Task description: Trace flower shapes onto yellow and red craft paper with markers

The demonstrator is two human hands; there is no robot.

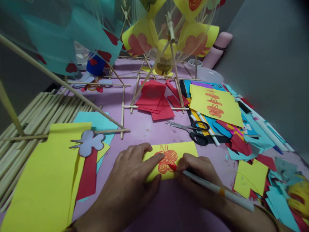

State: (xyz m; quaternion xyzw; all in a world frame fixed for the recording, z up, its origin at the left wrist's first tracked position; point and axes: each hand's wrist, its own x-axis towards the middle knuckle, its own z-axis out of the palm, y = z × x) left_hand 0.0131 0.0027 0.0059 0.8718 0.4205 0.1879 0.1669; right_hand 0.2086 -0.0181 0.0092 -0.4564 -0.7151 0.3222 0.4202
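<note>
A small yellow paper strip (180,149) lies on the pink table (149,129) in front of me, with an orange-red butterfly drawing (167,160) on it. My left hand (132,174) lies flat on the strip's left end, fingers stretched out, pressing it down. My right hand (196,172) is closed round a white marker pen (217,190) with a red tip, and the tip touches the drawing's lower right edge.
Black-handled scissors (193,130) lie just beyond the strip. A yellow sheet with butterfly drawings (214,104), red papers (154,100), paper scraps (272,180) at right, yellow and red sheets (48,174) at left, bamboo sticks (31,119), and stick-framed paper lanterns (169,38) overhead.
</note>
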